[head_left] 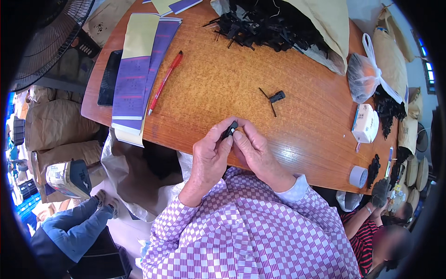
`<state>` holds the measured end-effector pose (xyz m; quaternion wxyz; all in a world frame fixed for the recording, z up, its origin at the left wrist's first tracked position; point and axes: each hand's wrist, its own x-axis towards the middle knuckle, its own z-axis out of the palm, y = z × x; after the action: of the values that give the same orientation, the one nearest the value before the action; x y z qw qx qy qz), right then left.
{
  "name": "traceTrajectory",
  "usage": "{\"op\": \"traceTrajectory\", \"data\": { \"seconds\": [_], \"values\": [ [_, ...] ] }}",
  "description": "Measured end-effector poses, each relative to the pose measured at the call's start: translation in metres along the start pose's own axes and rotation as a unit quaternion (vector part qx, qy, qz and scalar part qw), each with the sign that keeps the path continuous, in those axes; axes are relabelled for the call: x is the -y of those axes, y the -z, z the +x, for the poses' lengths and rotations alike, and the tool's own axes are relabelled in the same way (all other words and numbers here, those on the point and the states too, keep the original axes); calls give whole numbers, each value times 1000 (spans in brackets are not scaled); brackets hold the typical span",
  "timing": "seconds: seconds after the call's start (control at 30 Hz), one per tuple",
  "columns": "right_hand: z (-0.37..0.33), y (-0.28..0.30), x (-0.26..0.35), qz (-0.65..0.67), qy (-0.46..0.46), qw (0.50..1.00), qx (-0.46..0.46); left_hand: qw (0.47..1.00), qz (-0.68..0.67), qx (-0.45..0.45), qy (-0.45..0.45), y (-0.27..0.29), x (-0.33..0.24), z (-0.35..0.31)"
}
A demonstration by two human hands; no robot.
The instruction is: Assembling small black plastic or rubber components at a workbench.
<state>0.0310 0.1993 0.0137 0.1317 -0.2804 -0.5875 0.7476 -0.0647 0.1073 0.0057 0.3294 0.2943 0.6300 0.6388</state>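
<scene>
Both my hands meet above the near edge of the wooden table point(209, 88). They pinch a small black plastic part point(230, 129) between thumbs and fingers, and a light spot shows on it. My left hand point(212, 151) closes on its left side and my right hand point(254, 148) on its right side. The fingers cover much of the part, so its full shape is hidden. Farther off to the right lies another black plastic part point(277, 96) with two thin arms sticking out. A heap of black plastic parts point(260, 30) spills from a large sack point(332, 28) at the far side.
Left on the table are a red pen point(166, 83), purple and yellow printed sheets point(132, 83) and a dark phone point(109, 78). On the right are a tissue pack point(364, 123), a tape roll point(358, 176) and a plastic bag point(364, 76). People sit at lower left and lower right.
</scene>
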Motion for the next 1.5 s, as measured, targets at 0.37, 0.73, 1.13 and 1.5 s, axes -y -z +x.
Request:
{"op": "traceTrajectory", "data": {
  "seconds": [0.37,0.73,1.13,1.5],
  "values": [
    [18,18,-9,-216,158,960,82,963,256,-18,-87,18,-12,-9],
    [36,140,7,-653,166,730,-112,805,549,-198,-110,83,-16,-53],
    [25,106,-3,-478,140,854,-151,993,43,52,92,-14,13,-2],
    [5,76,7,-474,318,821,-10,974,-109,40,196,11,0,6]
  ]
}}
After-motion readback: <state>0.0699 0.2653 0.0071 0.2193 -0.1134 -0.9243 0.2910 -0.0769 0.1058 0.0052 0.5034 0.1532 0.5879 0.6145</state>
